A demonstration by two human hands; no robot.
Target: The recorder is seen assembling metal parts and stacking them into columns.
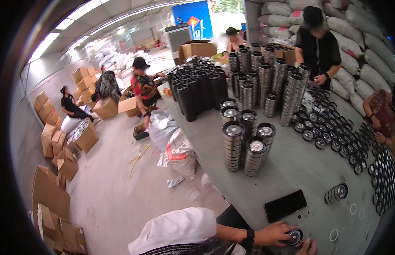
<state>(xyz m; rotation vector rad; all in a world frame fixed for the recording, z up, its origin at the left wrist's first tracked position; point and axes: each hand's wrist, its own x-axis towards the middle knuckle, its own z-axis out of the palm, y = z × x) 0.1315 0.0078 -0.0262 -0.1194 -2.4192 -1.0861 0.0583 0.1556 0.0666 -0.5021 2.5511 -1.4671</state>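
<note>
On the table's near edge my left hand (273,233) holds a small round black part with a silver centre (295,238), its fingers closed at the rim. My right hand (307,247), partly cut off by the lower edge, is closed in a pinch beside that part. Something thin and reddish seems to stick out from its fingertips, too small to name. A dark phone (285,205) lies just beyond my left hand. To the right stands a short tilted stack of silver and black rings (336,193). A white ring (334,235) lies flat right of my hands.
Tall stacks of silver rings (233,146) and black cylinders (199,91) stand on the grey table (214,165). Many round black parts (333,131) spread along the right side. Other people sit or stand around. Cardboard boxes (49,191) and white sacks (180,155) rest on the floor.
</note>
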